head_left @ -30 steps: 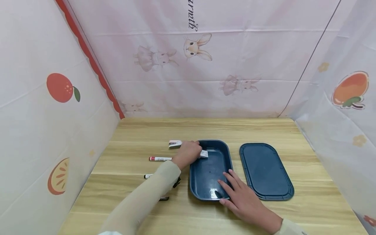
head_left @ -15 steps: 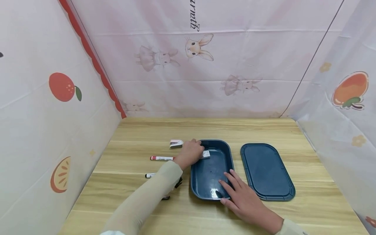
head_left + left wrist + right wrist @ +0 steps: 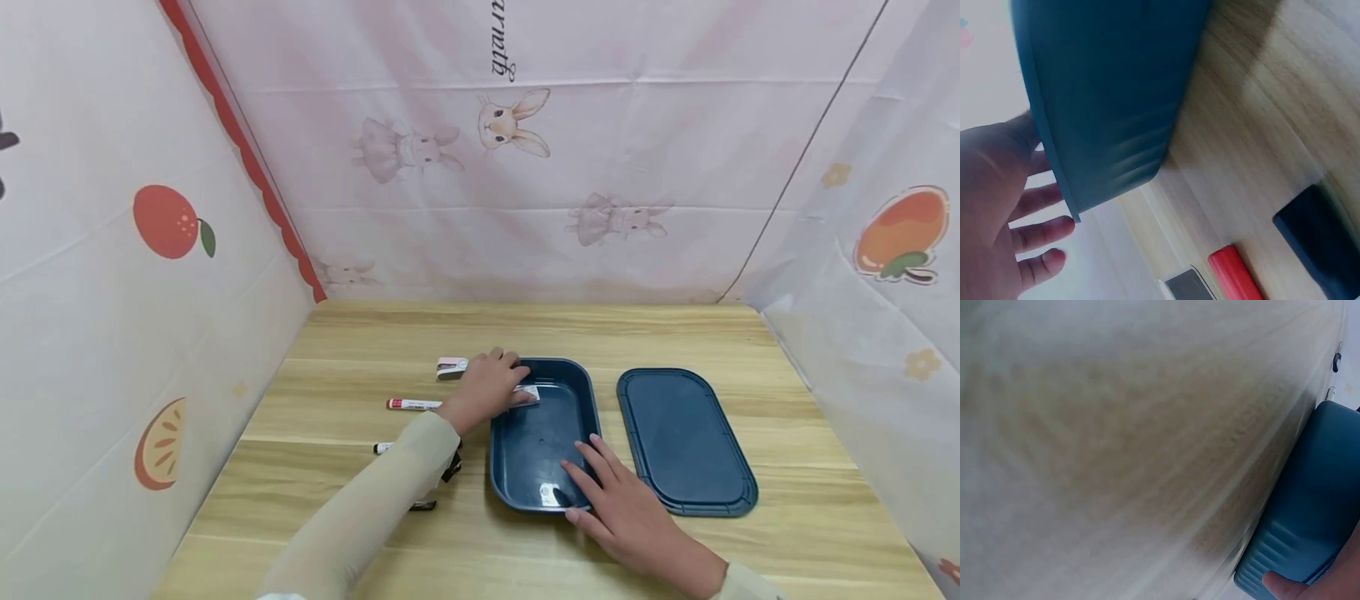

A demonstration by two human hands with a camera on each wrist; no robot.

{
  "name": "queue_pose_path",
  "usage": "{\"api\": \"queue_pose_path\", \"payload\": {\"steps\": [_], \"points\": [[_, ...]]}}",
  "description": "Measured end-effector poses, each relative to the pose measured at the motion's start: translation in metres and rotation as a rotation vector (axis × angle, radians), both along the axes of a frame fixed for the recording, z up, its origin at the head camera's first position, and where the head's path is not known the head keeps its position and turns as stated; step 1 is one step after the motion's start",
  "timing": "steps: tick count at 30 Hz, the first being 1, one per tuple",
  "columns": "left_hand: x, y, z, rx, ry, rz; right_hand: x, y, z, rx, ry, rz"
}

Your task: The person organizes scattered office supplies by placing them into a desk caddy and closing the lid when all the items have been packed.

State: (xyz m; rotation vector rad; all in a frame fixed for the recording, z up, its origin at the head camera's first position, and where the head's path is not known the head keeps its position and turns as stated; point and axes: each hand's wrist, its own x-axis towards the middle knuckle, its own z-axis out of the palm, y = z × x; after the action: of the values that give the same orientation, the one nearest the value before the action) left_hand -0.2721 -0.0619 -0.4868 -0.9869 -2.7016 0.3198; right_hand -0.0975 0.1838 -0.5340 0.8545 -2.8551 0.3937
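Observation:
A dark blue tray (image 3: 502,479) sits mid-table, and its outer wall (image 3: 1104,94) fills the left wrist view. My left hand (image 3: 487,386) is over the tray's far left corner. Its fingers (image 3: 1035,234) are relaxed and spread past the rim, holding nothing. A small white piece (image 3: 529,393) lies in that corner at the fingertips. My right hand (image 3: 618,508) rests with straight fingers on the tray's near right rim, and a fingertip (image 3: 1285,586) touches the outer wall (image 3: 1316,506).
A matching blue lid (image 3: 686,442) lies flat to the right of the tray. Left of the tray are a pink-white stapler-like item (image 3: 452,367), a red marker (image 3: 412,404), a second marker (image 3: 382,448) and a black object (image 3: 450,468). Fabric walls enclose the wooden table (image 3: 375,333) on three sides.
The left hand has edged slightly toward the tray's far rim, with the white piece staying in the far left corner. The right hand has not moved.

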Motion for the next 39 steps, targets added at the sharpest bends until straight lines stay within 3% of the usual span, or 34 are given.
{"api": "queue_pose_path", "payload": {"steps": [4, 14, 25, 31, 39], "points": [[0.001, -0.002, 0.002, 0.065, -0.022, -0.022, 0.000, 0.000, 0.000, 0.000, 0.030, 0.005], [-0.001, -0.008, 0.010, 0.133, -0.195, 0.064, 0.001, 0.001, 0.000, 0.000, 0.015, -0.003], [-0.011, -0.032, 0.005, 0.148, -0.178, 0.115, -0.002, 0.000, -0.001, 0.019, -0.024, -0.008], [-0.016, -0.042, 0.005, 0.183, -0.217, 0.168, -0.001, -0.001, 0.001, 0.026, -0.021, -0.009], [-0.021, -0.054, 0.001, 0.147, -0.193, 0.186, -0.001, -0.001, 0.000, 0.059, 0.008, -0.010]]}}
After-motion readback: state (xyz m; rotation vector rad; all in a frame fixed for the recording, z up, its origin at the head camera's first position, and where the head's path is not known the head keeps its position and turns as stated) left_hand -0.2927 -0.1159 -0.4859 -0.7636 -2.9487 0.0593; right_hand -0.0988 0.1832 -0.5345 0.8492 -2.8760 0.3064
